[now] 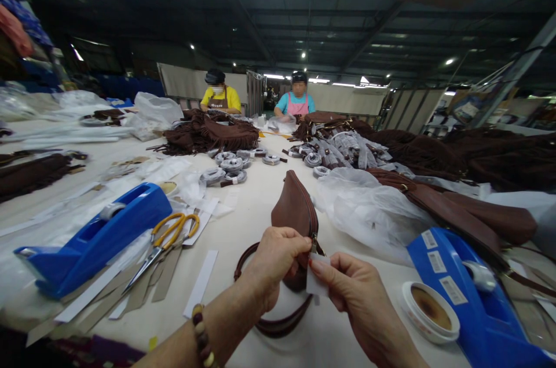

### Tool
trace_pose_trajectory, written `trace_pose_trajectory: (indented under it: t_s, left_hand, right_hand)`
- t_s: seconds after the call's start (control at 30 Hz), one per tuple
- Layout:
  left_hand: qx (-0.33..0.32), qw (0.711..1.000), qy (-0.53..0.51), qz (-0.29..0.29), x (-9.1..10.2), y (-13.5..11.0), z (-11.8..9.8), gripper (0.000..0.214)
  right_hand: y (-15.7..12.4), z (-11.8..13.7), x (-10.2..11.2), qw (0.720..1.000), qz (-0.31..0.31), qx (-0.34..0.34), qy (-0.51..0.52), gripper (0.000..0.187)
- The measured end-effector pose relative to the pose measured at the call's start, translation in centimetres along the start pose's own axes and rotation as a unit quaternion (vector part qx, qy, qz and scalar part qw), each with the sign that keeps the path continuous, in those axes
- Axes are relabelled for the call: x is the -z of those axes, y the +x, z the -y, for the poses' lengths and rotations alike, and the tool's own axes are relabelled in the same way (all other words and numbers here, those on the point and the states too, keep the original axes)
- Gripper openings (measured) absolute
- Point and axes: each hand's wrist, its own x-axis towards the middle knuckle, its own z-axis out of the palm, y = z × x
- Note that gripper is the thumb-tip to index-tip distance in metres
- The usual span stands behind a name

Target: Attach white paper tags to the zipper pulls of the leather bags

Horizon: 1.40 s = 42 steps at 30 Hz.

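Note:
A brown leather bag [292,206] with a curved zipper lies on the table in front of me. My left hand [280,261] is closed at its near end, thumb and fingers pinching beside the metal zipper pull [314,240]. My right hand [354,281] pinches a small translucent white sheet [316,282] just under that pull, touching or very near the left fingertips. The bag's strap [284,326] loops round on the table below my left wrist. Parts of the bag's lower end are hidden by my hands.
Orange-handled scissors [171,232] lie on paper strips beside a blue tape dispenser [104,234] at left. Another blue dispenser [452,281] and a round tub [430,311] stand right. Coiled straps [232,165], fringed brown bags [212,133] and plastic [369,206] lie beyond. Two people sit opposite.

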Motion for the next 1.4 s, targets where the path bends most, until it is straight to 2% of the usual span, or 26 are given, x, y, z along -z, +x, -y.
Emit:
trace_pose_trajectory:
  t_s: [0.3, 0.53, 0.67, 0.77, 0.9, 1.1, 1.3, 1.4]
  left_hand:
    - [0.022, 0.999, 0.007, 0.023, 0.5, 0.2, -0.6, 0.014]
    - [0.031, 0.995, 0.079, 0.042, 0.5, -0.2, 0.0, 0.018]
    - [0.024, 0.993, 0.112, 0.023, -0.1, -0.3, -0.1, 0.019]
    - [0.024, 0.994, 0.108, 0.012, -0.5, -0.1, 0.2, 0.022]
    - [0.043, 0.996, 0.078, -0.016, -0.9, 0.0, 0.4, 0.02]
    - [0.042, 0.99, 0.122, -0.055, -1.6, -0.3, -0.1, 0.017]
    - [0.065, 0.988, 0.119, -0.077, -2.1, -0.9, 0.3, 0.011]
    - [0.078, 0.988, 0.099, -0.087, -2.3, -1.3, -0.2, 0.007]
  right_hand:
    - [1.6, 0.5, 0.9, 1.0, 0.008, -0.002, 0.004, 0.031]
    - [2.0, 1.2, 0.9, 0.984, -0.001, -0.133, 0.117, 0.033]
    - [2.1, 0.6, 0.6, 0.974, -0.023, -0.163, 0.155, 0.037]
    - [2.6, 0.0, 0.3, 0.968, -0.034, -0.166, 0.184, 0.039]
    - [3.1, -0.2, 0.2, 0.961, -0.016, -0.183, 0.205, 0.04]
    - [3.5, -0.2, 1.3, 0.974, 0.01, -0.153, 0.168, 0.039]
    - [3.3, -0.7, 2.4, 0.977, 0.084, -0.149, 0.126, 0.04]
    - [3.4, -0.7, 2.3, 0.979, 0.102, -0.13, 0.118, 0.04]
